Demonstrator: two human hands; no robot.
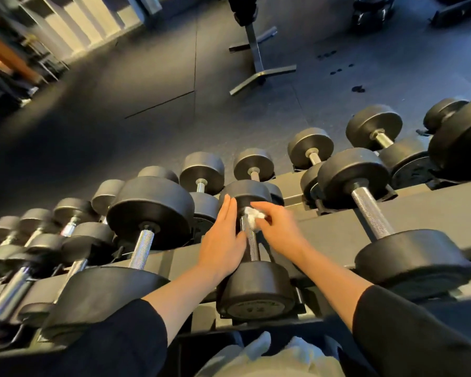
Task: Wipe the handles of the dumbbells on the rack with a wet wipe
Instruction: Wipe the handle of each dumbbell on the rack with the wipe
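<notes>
nearest the camera, two black sleeves [408, 330] reach forward over pale trousers [278, 360]. the left hand [223, 240] lies with fingers straight and together, its palm flat against the left side of a dumbbell [256, 289] on the near rail of the rack [430, 213], the fingertips reaching up to the far head. the right hand [278, 227] pinches a crumpled white wet wipe [252, 216] between curled fingers and thumb, pressing it on the upper end of that dumbbell's knurled handle [252, 244], just below the far head. to either side sit larger dumbbells with bare chrome handles, one to the left [147, 213] and one to the right [370, 210]. a second row of dumbbells [201, 170] rests on the lower rail beyond. farther off, dark rubber floor [147, 91] spreads out, with the metal base of a stand [259, 66] on it and pale lockers [74, 25] at the far left, blurred.
</notes>
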